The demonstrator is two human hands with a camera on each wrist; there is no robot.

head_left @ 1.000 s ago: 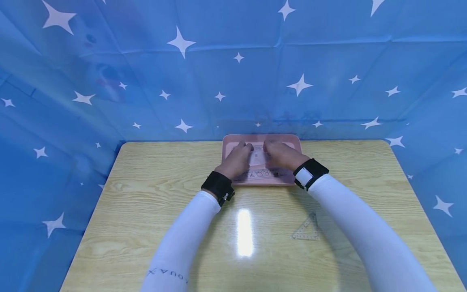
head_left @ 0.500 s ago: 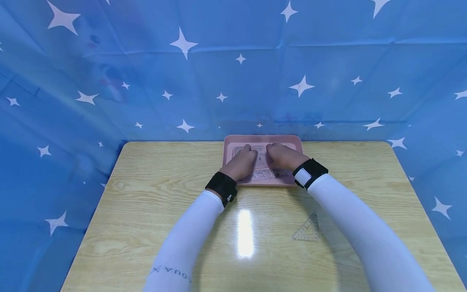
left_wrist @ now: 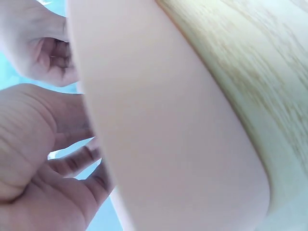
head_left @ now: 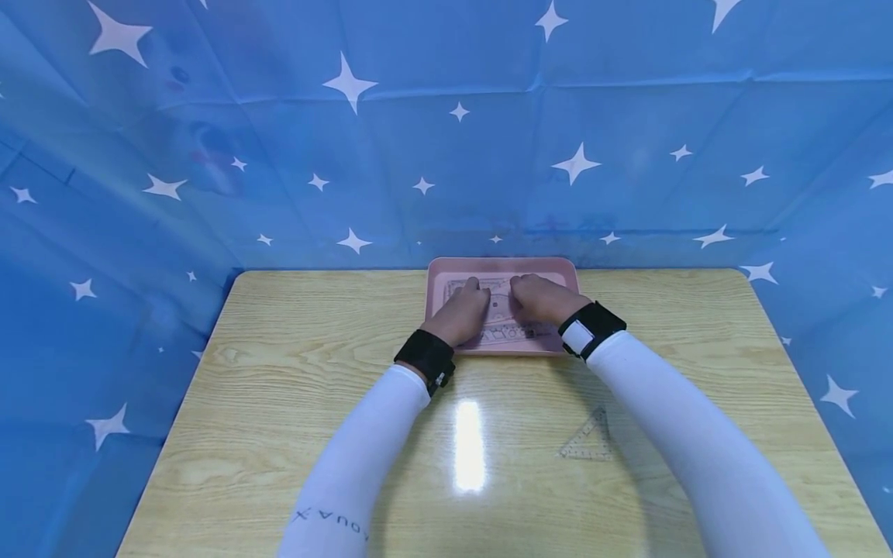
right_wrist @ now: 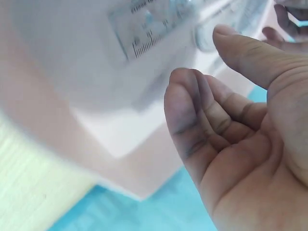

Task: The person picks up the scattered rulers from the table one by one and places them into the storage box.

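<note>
Both hands are at a pink tray (head_left: 434, 271) along the table's far edge. Several clear plastic pieces lie in it, among them a stencil ruler (head_left: 504, 333) near the front and a clear piece with a curved outline (head_left: 498, 304) between the hands. My left hand (head_left: 460, 311) is over the tray's left half; its fingers (left_wrist: 72, 163) look relaxed in the left wrist view, their tips hidden behind the tray wall. Over the right half is my right hand (head_left: 544, 300). In the right wrist view its thumb stands apart from loosely bent fingers (right_wrist: 185, 110), with nothing between them.
A clear set square (head_left: 589, 438) lies on the wood-grain table (head_left: 300, 411), to the front right of the tray. Blue cloth with white stars (head_left: 391, 155) hangs behind the table and at both sides.
My left hand has shifted a little to the right and its fingers have settled lower. The clear pieces show sharper in the tray. My right hand has hardly moved.
</note>
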